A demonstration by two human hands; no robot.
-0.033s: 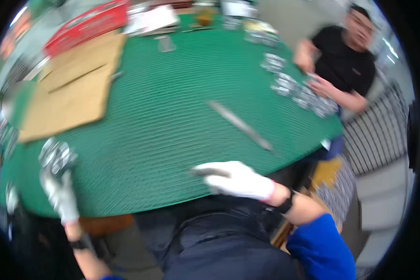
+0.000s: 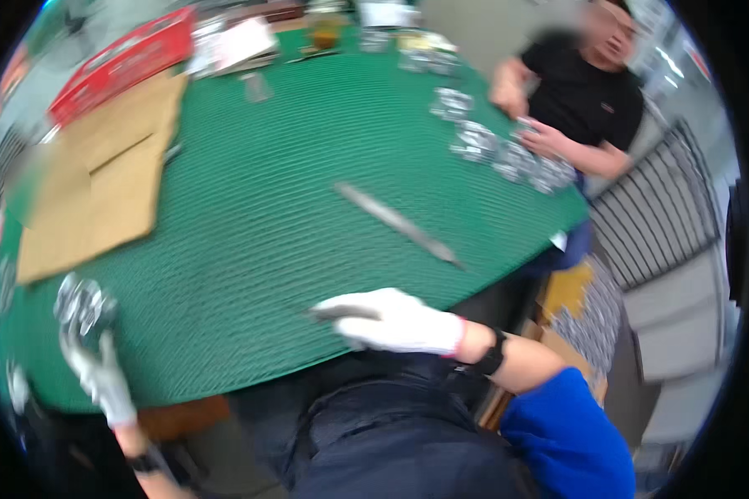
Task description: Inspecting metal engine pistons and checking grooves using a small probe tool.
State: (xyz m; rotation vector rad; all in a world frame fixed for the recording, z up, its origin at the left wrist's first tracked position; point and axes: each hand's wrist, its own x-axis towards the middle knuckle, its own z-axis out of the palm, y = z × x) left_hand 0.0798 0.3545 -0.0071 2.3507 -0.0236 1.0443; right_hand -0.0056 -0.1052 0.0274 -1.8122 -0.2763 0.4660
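Gloved and curled, the right hand (image 2: 399,323) rests at the near edge of the green mat (image 2: 258,224), its fingers closed on a small dark grey tool (image 2: 341,313) whose tip pokes out to the left; the motion blur makes it hard to say whether this is a blade or a pen-like piece. Over at the near left, the left hand (image 2: 100,370), also in a white glove, is raised off the mat and pinches a crinkly clear packet of shiny metal parts (image 2: 83,303) from below. Both hands are well apart, one at each near corner of the mat. A long grey metal strip (image 2: 395,223) lies alone toward the middle right of the mat, and a flattened brown cardboard sheet (image 2: 100,183) covers the far left, with a red box (image 2: 121,62) beyond it. At the far right another person (image 2: 587,91) in a black shirt handles more clear packets of metal parts (image 2: 508,150). By my reading the work is at the bringing-together stage: packet lifted, tool in hand, not yet met. A next move would call for carrying packet and tool toward each other over the mat, with the packet held steady
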